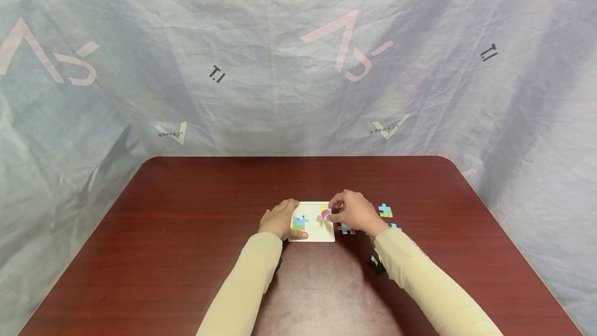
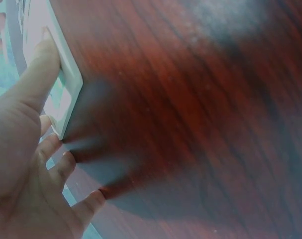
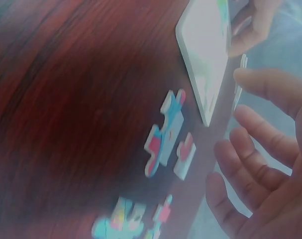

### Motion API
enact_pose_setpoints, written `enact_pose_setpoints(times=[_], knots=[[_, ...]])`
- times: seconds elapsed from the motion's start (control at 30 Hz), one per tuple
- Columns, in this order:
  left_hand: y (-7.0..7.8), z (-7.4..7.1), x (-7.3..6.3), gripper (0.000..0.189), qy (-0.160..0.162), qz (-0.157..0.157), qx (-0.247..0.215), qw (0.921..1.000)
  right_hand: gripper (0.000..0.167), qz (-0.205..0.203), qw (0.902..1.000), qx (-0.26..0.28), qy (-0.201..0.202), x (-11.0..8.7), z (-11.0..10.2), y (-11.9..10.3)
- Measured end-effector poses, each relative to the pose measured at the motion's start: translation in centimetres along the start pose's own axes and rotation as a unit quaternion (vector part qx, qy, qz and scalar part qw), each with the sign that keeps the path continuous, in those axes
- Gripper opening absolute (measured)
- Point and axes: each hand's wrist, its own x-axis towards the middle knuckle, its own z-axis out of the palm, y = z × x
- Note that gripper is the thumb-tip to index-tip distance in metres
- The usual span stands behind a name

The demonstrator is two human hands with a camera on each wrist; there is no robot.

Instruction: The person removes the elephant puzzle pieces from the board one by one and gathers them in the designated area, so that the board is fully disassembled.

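Observation:
A white puzzle tray lies on the table, with a blue and green jigsaw piece in its left part. My left hand rests at the tray's left side. Its thumb lies over the tray, as the left wrist view shows, and its spread fingertips touch the edge and the table. My right hand pinches a jigsaw piece with pink and yellow on it between thumb and index finger, above the tray's right part. From the right wrist, this held piece appears edge-on and tilted.
Several loose jigsaw pieces lie right of the tray: a blue and red one close to it, a blue and green one farther right, and others partly under my right forearm. The dark red table ends at a grey cloth backdrop.

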Motion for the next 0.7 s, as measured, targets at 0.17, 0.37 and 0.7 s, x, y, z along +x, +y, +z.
enact_pose_setpoints(times=[0.17, 0.37, 0.7], knots=[[0.0, 0.0, 0.0, 0.082, 0.003, 0.003, 0.008, 1.0, 0.022, -0.021, 0.9998, -0.002, 0.005, -0.8, -0.8, 0.5], [0.1, 0.0, -0.1, 0.082, 0.006, 0.006, 0.013, 0.9999, 0.02, -0.057, 0.9983, -0.007, 0.014, -1.8, -1.7, 1.2], [0.0, 0.1, 0.0, 0.084, -0.004, 0.001, 0.015, 0.9999, 0.019, -0.075, 0.997, -0.019, -0.002, -3.6, -2.3, 2.6]])
